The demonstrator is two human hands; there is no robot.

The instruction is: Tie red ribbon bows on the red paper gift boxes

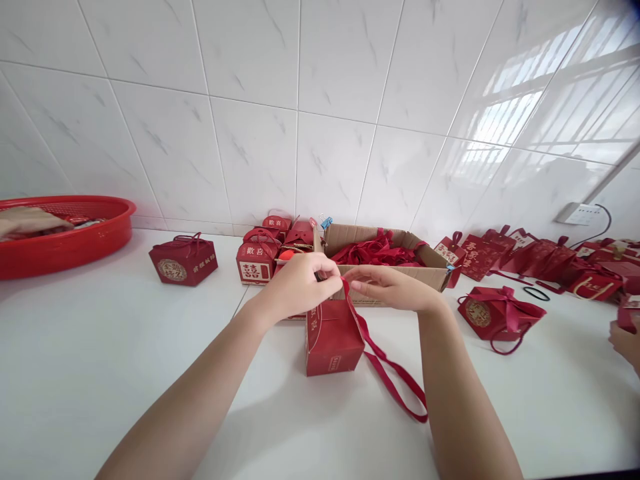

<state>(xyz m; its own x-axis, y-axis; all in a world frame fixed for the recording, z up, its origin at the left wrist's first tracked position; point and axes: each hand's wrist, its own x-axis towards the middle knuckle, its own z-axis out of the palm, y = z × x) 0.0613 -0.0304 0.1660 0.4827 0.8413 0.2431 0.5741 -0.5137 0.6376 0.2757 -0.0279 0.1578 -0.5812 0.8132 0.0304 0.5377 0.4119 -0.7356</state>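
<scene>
Free to pass at six from the box (335, 343), between left forearm (205, 387) and right forearm (463, 387), straight in over the table (305, 433)! Crossed at four, though, by the ribbon (420, 417), looped just beside the right forearm. Walled off at one by the carton (434, 275), jammed at eleven by packed boxes (255, 261). Roomy at nine, past the left forearm; tighter at three, by the bow box (479, 312).

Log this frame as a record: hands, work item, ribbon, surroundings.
left hand: fingertips at ribbon, grip unclear
right hand: fingertips at ribbon, grip unclear
work item: red box on white table
ribbon: trails in a loop right of the box
behind: carton holding red ribbons
far left: red basket, another person's hand inside
</scene>
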